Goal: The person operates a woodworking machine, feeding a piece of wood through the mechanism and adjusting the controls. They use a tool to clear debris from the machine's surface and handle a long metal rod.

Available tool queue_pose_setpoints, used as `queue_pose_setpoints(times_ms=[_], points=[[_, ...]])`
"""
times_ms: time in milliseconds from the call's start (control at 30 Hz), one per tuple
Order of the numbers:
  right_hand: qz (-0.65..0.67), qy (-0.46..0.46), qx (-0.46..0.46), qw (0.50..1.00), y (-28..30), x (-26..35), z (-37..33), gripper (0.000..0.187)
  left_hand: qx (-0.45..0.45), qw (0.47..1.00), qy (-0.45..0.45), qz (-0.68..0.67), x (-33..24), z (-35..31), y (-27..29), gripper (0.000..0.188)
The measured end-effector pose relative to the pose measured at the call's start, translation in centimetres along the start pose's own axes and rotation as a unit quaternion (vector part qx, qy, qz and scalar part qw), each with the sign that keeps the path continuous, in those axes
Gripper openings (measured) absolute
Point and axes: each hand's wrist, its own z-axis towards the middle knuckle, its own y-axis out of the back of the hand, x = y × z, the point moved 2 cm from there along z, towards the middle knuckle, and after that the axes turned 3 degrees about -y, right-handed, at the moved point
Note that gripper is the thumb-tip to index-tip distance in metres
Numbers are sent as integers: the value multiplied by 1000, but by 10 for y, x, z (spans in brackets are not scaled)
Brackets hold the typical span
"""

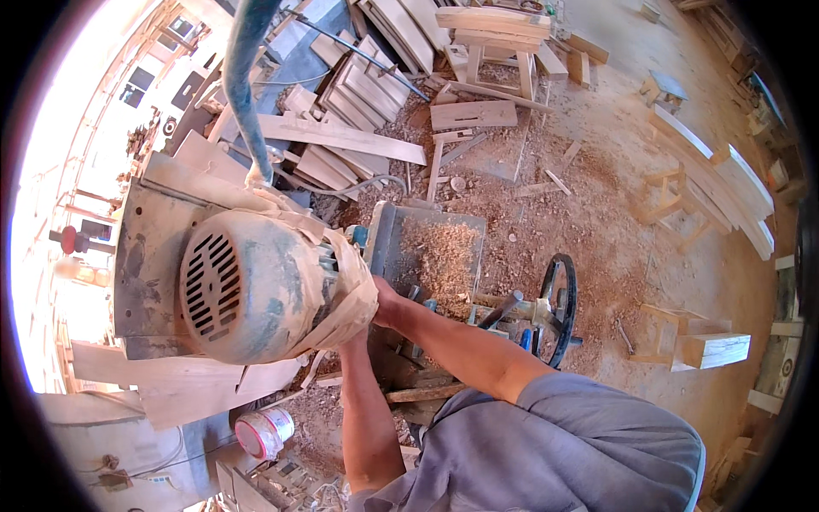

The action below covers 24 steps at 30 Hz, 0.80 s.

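Observation:
A large dusty electric motor (pixel 256 286) with a slotted end cover fills the left of the view. Tan wrapping (pixel 354 294) hangs around its right side. Just beyond that wrapping my right hand (pixel 389 304) reaches in, its fingers out of sight. Below it my left hand (pixel 353 343) goes up against the lower edge of the wrapping, and the motor side hides its fingers too. What either hand holds cannot be seen. Close to my right hand, a metal machine table (pixel 388 235) carries a heap of wood shavings (pixel 439 256).
A black handwheel (pixel 561 307) stands right of my right forearm. Stacked boards (pixel 367 85) lie at the far side, with a wooden stool frame (pixel 503 64) nearby. Curved wooden pieces (pixel 717 179) rest at the right. A white bucket (pixel 264 433) sits lower left. Chips litter the floor.

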Motion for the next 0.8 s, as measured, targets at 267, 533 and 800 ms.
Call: queue_pose_setpoints(times_ms=[267,533,800], points=[[165,2,43,985,-3,-3,-12,35,70,905,-54,416,-62,-13,-28,44],[60,46,35,997,17,-24,21,35,18,891,-260,372,-84,1,-21,38],[174,-8,30,984,2,-9,0,34,94,950,-132,266,-61,-8,-15,48]])
